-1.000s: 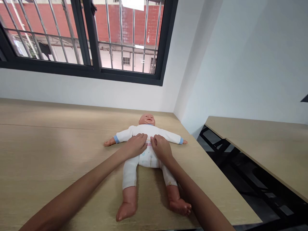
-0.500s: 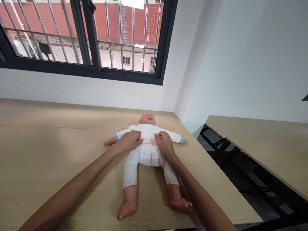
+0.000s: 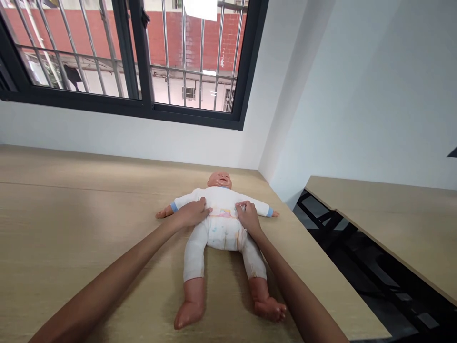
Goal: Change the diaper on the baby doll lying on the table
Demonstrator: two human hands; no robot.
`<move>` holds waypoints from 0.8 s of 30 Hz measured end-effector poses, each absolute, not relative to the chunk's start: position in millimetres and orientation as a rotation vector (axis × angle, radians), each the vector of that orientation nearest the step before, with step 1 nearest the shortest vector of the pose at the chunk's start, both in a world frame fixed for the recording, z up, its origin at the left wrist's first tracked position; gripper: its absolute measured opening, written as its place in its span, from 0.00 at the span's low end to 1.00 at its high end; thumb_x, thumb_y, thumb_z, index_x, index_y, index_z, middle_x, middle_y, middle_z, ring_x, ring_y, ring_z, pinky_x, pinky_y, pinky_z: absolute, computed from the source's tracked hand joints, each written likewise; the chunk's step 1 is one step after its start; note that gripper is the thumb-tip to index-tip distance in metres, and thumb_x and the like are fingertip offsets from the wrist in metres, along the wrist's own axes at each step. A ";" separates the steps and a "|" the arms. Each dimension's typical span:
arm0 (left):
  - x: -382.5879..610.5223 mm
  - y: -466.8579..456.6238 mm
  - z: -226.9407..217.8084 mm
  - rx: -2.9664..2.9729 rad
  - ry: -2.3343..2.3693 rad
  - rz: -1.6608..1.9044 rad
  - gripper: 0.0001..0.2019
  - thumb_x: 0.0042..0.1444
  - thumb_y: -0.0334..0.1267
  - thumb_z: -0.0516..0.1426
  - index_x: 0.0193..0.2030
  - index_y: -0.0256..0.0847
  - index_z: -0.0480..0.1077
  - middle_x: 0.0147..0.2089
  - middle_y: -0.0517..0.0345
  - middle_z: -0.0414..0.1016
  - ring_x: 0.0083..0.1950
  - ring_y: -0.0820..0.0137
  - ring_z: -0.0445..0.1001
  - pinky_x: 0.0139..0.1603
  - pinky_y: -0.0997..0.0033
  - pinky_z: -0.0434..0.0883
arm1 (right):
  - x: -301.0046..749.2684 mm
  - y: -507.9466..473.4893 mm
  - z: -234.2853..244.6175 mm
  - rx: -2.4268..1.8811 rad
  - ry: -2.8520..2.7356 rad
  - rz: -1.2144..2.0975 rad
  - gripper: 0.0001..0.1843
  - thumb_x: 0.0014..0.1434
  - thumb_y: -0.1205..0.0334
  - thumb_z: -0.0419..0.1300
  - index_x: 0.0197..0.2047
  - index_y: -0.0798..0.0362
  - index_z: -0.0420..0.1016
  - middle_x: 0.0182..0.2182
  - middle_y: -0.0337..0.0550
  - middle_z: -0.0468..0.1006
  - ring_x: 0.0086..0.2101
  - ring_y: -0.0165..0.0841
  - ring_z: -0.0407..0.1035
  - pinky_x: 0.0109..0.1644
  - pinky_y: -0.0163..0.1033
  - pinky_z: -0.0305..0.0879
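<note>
A baby doll (image 3: 218, 224) in a white suit with blue cuffs lies on its back on the wooden table (image 3: 71, 219), head towards the wall, bare feet towards me. A white nappy with a pink band shows at its waist. My left hand (image 3: 191, 213) rests on the doll's left side of the waist, fingers curled onto the cloth. At the other side of the waist my right hand (image 3: 247, 215) pinches the fabric with closed fingers.
The table's right edge (image 3: 321, 267) drops to a dark gap with black frame bars. A second wooden table (image 3: 392, 214) stands beyond it at the right. A barred window (image 3: 143, 52) sits above the white wall behind.
Both hands have moved apart from the middle of the doll's belly to its sides, uncovering the nappy and its pink band. The doll has stayed in place.
</note>
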State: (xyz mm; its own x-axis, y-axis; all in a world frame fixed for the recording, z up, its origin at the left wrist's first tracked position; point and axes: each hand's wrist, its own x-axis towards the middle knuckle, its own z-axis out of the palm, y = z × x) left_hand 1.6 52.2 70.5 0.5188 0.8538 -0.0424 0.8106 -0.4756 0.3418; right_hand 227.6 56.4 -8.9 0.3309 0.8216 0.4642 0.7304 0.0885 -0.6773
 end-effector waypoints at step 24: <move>-0.7 55.7 64.5 2.479 1.328 0.168 0.19 0.64 0.49 0.38 0.48 0.38 0.58 0.40 0.42 0.77 0.40 0.56 0.76 0.35 0.66 0.65 | 223.5 48.3 5.4 -1.534 -1.637 0.042 0.09 0.60 0.58 0.51 0.31 0.52 0.66 0.28 0.42 0.71 0.34 0.35 0.65 0.42 0.40 0.60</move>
State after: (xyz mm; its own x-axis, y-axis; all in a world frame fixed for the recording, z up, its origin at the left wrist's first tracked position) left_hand -0.7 55.7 64.5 0.5603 0.8269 -0.0483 0.7889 -0.5149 0.3353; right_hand 223.5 48.3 5.4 0.1354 0.8243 0.5497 0.7952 0.2406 -0.5566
